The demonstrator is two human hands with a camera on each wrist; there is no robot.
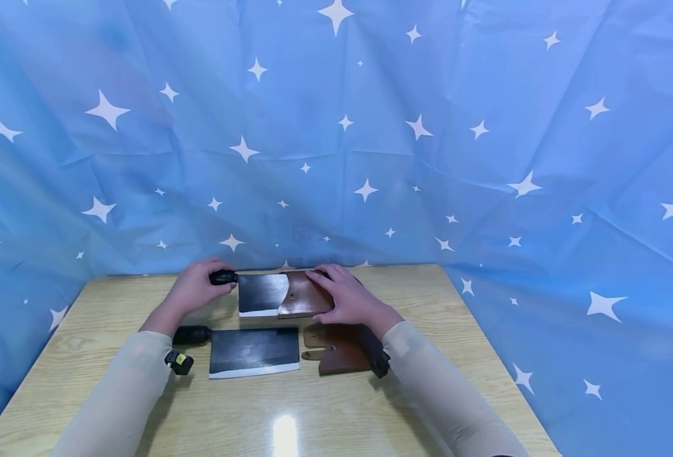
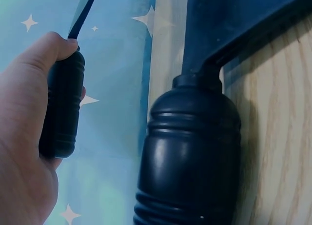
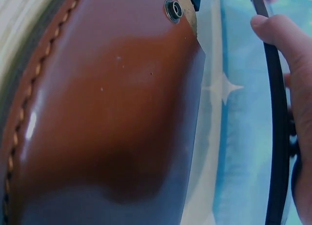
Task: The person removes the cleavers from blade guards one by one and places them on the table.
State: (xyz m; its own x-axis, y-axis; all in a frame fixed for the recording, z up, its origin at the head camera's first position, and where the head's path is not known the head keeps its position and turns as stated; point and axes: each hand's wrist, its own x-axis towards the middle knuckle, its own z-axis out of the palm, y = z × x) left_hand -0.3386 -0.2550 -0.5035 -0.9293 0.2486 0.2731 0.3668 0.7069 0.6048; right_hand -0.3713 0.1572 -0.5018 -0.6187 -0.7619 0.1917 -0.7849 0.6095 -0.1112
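Observation:
My left hand (image 1: 196, 289) grips the black handle (image 2: 66, 103) of a cleaver (image 1: 259, 294) near the table's far edge. Its dark blade has a bright cutting edge facing me. A brown leather sheath (image 1: 302, 295) covers the right part of that blade, and my right hand (image 1: 350, 301) holds this sheath by its right end, thumb on the near face. In the right wrist view the held sheath (image 3: 275, 112) appears edge-on as a dark strip. How far the blade reaches inside is hidden.
Nearer to me a second cleaver (image 1: 253, 352) lies flat, its ridged black handle (image 2: 190, 152) to the left. Right of it lies another brown sheath (image 1: 342, 352), stitched and studded, partly beneath my right wrist. A blue star-patterned cloth (image 1: 313, 209) hangs behind the wooden table (image 1: 228, 419).

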